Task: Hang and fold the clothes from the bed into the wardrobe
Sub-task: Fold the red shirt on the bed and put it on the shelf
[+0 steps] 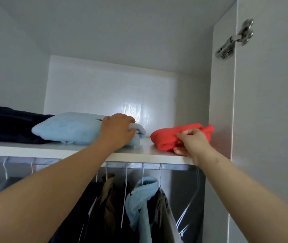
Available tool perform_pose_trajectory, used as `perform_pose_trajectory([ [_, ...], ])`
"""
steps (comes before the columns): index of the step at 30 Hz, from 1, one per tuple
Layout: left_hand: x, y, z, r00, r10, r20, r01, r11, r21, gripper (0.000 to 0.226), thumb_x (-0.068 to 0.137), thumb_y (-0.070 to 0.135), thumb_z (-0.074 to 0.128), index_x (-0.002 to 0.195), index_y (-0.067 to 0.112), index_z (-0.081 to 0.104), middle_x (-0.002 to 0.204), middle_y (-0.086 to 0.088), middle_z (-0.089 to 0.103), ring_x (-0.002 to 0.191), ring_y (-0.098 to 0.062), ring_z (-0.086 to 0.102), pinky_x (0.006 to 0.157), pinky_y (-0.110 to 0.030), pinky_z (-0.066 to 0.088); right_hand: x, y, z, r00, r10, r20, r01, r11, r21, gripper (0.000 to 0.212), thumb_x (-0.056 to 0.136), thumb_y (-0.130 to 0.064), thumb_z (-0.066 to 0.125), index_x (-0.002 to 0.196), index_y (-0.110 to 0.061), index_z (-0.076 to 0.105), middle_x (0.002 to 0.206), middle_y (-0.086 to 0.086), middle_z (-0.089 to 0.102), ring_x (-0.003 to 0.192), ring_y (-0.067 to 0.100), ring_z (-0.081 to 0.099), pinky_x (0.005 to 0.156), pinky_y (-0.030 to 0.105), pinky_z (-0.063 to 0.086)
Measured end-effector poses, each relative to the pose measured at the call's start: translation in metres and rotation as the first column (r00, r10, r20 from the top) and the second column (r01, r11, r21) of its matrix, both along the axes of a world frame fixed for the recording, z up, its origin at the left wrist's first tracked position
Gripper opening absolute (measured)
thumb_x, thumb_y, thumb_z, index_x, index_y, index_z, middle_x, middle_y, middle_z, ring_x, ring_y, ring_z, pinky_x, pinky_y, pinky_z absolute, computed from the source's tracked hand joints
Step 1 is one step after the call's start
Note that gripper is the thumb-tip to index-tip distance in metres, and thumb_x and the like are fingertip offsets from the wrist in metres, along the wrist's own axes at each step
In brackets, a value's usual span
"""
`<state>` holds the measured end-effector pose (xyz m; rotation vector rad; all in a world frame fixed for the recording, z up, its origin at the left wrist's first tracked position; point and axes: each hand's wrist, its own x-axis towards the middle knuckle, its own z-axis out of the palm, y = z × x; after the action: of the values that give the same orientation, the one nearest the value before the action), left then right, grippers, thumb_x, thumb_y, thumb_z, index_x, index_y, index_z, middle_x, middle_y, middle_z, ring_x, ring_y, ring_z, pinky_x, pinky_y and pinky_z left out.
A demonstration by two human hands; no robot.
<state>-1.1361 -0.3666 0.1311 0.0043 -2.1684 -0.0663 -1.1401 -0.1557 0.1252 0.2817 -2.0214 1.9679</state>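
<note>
Reaching onto the wardrobe shelf (52, 149), the left grip (117, 130) curls round the right end of the folded light-blue garment (66, 128); the right grip (193, 143) pinches the front of the folded red garment (164, 137); both garments lie on the shelf, near one another but apart.

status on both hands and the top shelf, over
Left hand grips folded light blue garment on top shelf. Right hand pinches red garment at shelf's right end. Garments apart, nothing in the way.
</note>
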Motion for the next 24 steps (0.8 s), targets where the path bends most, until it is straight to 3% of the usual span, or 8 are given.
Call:
perform_pose_trajectory([
  [2, -0.006, -0.004, -0.003, 0.997, 0.045, 0.059, -0.046, 0.999, 0.026, 0.033, 0.092, 0.043, 0.042, 0.116, 0.028, 0.059, 0.118, 0.003, 0.061, 0.110, -0.019, 0.053, 0.093, -0.036, 0.032, 0.004, 0.006, 0.011, 0.998, 0.064, 0.019, -0.067, 0.935, 0.348, 0.022, 0.094, -0.027, 0.050, 0.076, -0.017, 0.051, 0.047, 0.004, 0.055, 0.031, 0.012, 0.044, 0.035, 0.016, 0.036],
  [4, -0.010, -0.006, -0.002, 0.995, 0.073, 0.067, -0.077, 0.996, 0.047, 0.035, 0.093, 0.048, 0.037, 0.108, 0.029, 0.062, 0.112, 0.002, 0.064, 0.103, -0.020, 0.056, 0.089, -0.035, 0.033, 0.003, 0.010, 0.025, 0.968, -0.107, -0.227, 0.222, 0.788, 0.574, 0.031, 0.090, -0.030, 0.051, 0.063, -0.013, 0.052, 0.042, 0.002, 0.051, 0.042, 0.020, 0.048, 0.044, 0.019, 0.032],
  [6, -0.012, -0.007, -0.002, 0.996, 0.084, 0.042, -0.087, 0.994, 0.069, 0.032, 0.094, 0.044, 0.035, 0.092, 0.027, 0.062, 0.101, 0.000, 0.066, 0.089, -0.021, 0.056, 0.082, -0.034, 0.033, -0.003, 0.007, 0.033, 0.751, -0.328, -0.573, 0.625, 0.631, 0.459, 0.025, 0.086, -0.026, 0.048, 0.067, -0.011, 0.055, 0.061, 0.008, 0.055, 0.066, 0.031, 0.052, 0.056, 0.028, 0.032],
  [8, -0.015, -0.008, -0.004, 0.996, 0.087, -0.006, -0.087, 0.992, 0.091, 0.029, 0.095, 0.037, 0.035, 0.076, 0.025, 0.053, 0.091, -0.002, 0.066, 0.078, -0.020, 0.051, 0.076, -0.032, 0.030, -0.011, -0.008, 0.035, 0.607, -0.292, -0.739, 0.750, 0.518, 0.411, 0.022, 0.087, -0.029, 0.045, 0.093, -0.020, 0.064, 0.092, 0.012, 0.062, 0.090, 0.035, 0.053, 0.070, 0.035, 0.037],
  [10, -0.017, -0.009, -0.005, 0.993, 0.116, -0.022, -0.113, 0.990, 0.087, 0.028, 0.095, 0.035, 0.035, 0.079, 0.023, 0.054, 0.092, -0.001, 0.066, 0.080, -0.020, 0.052, 0.077, -0.033, 0.029, -0.030, -0.023, 0.032, 0.729, -0.135, -0.670, 0.665, 0.370, 0.649, 0.037, 0.090, -0.044, 0.043, 0.124, -0.033, 0.053, 0.133, 0.008, 0.049, 0.121, 0.033, 0.041, 0.095, 0.043, 0.032],
  [13, -0.020, -0.014, -0.003, 0.974, 0.222, 0.047, -0.223, 0.974, 0.030, 0.036, 0.093, 0.043, 0.032, 0.112, 0.028, 0.058, 0.112, 0.000, 0.061, 0.105, -0.022, 0.052, 0.092, -0.038, 0.029, -0.070, -0.033, 0.022, 0.957, -0.120, -0.264, 0.287, 0.272, 0.918, 0.059, 0.086, -0.068, 0.031, 0.141, -0.047, 0.023, 0.155, -0.001, 0.018, 0.141, 0.034, 0.015, 0.109, 0.058, 0.013],
  [16, -0.023, -0.021, -0.003, 0.940, 0.279, 0.197, -0.285, 0.958, 0.004, 0.047, 0.090, 0.051, 0.026, 0.132, 0.035, 0.042, 0.133, 0.002, 0.046, 0.124, -0.024, 0.037, 0.103, -0.049, 0.020, -0.094, -0.032, 0.017, 0.987, -0.047, -0.156, 0.162, 0.219, 0.962, 0.061, 0.086, -0.071, 0.023, 0.142, -0.046, 0.021, 0.155, 0.000, 0.021, 0.142, 0.032, 0.015, 0.112, 0.056, 0.015],
  [24, -0.024, -0.018, -0.005, 0.927, 0.278, 0.251, -0.293, 0.956, 0.025, 0.049, 0.090, 0.049, 0.024, 0.135, 0.035, 0.040, 0.137, 0.002, 0.045, 0.127, -0.024, 0.036, 0.106, -0.054, 0.016, -0.107, -0.052, 0.018, 0.973, 0.137, -0.185, 0.150, 0.230, 0.962, 0.059, 0.094, -0.059, 0.026, 0.146, -0.032, 0.026, 0.154, -0.003, 0.025, 0.142, 0.022, 0.022, 0.116, 0.044, 0.014],
])
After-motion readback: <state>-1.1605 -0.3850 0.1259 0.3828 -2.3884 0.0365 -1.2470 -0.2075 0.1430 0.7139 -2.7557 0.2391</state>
